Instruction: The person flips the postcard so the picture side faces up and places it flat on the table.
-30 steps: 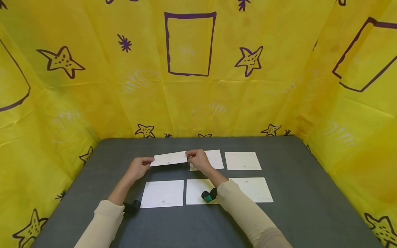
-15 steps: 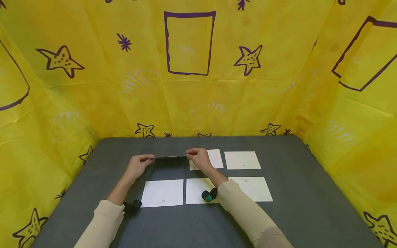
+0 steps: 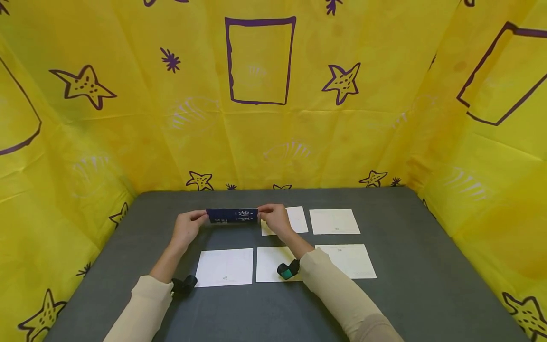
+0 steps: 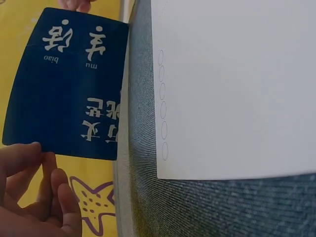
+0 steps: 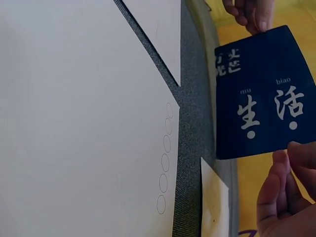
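Observation:
A postcard (image 3: pixel 231 215) with a dark blue face and white Chinese characters hangs above the far left part of the table. My left hand (image 3: pixel 187 228) pinches its left edge between thumb and fingers. At its right edge, the right hand (image 3: pixel 275 221) pinches it likewise. Both wrist views show the blue face (image 4: pixel 64 98), with small Latin letters beside some characters. In the head view the card is tilted, so its face looks foreshortened. Below it, nearer the body, a white postcard (image 3: pixel 224 268) lies flat.
More postcards lie white side up: one at the back middle (image 3: pixel 297 219) partly behind the right hand, one at the back right (image 3: pixel 334 222), one at the front middle (image 3: pixel 268 261) partly under the right forearm, one at the front right (image 3: pixel 348 261). Yellow cloth (image 3: pixel 256 142) surrounds the grey table (image 3: pixel 239 313).
The held postcard has turned over between my hands: its white side faced up, then it stood edge-on, and now the blue side shows. The left hand has risen slightly; the other cards stay put.

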